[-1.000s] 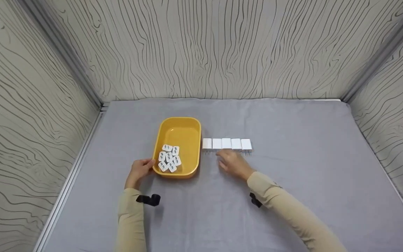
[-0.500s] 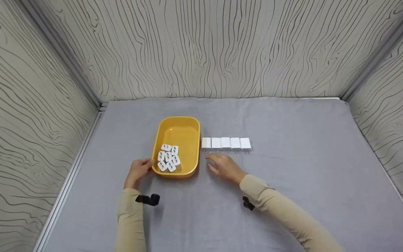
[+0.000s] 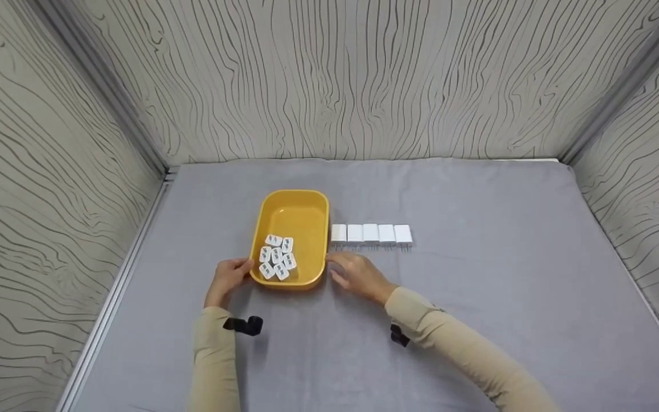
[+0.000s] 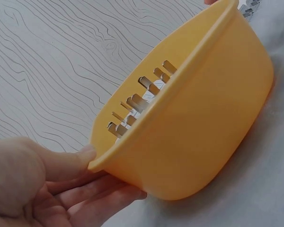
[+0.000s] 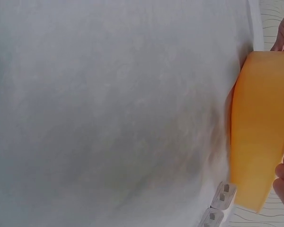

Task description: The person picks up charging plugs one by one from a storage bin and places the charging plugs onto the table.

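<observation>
The left hand pinched the yellow, oblong plastic tub. The right hand touched its opposite side; I could not tell whether its fingers gripped.

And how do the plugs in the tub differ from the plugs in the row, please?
The tub plugs have their prongs up; the row plugs point theirs toward the bottom of the head view. The tub plugs make a loose cluster inside the yellow tub; the row plugs sit side by side on the grey cloth. Seven tub plugs show, against five row plugs. Both groups are white with metal prongs.
</observation>
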`<action>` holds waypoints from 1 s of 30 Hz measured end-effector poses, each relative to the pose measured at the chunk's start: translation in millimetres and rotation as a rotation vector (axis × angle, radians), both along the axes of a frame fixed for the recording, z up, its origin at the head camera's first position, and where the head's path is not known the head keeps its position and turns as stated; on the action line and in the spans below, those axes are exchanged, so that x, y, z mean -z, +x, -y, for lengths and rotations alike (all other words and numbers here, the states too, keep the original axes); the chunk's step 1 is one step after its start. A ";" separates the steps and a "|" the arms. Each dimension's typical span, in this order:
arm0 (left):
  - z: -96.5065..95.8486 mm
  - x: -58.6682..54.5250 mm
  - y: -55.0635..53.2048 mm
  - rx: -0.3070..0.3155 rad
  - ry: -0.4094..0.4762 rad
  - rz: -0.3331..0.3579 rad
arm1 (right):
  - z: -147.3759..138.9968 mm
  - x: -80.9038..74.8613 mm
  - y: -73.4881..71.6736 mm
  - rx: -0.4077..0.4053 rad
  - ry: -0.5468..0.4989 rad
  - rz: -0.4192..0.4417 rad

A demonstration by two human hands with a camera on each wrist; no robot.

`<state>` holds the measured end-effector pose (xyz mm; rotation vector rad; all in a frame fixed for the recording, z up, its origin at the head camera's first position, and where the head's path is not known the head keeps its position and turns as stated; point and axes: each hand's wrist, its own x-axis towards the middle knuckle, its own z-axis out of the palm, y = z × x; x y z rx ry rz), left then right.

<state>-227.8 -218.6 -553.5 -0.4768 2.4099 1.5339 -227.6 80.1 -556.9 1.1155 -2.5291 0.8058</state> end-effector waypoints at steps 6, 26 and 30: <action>2.1 -0.1 0.5 0.004 0.006 -0.007 | 6.9 -2.2 3.4 0.009 -0.033 0.034; -1.4 0.5 -2.4 0.003 -0.007 0.027 | 52.3 -4.9 12.2 0.038 -0.168 0.266; 0.2 0.2 -2.4 -0.005 0.012 0.025 | 59.3 -4.9 11.2 0.080 -0.131 0.300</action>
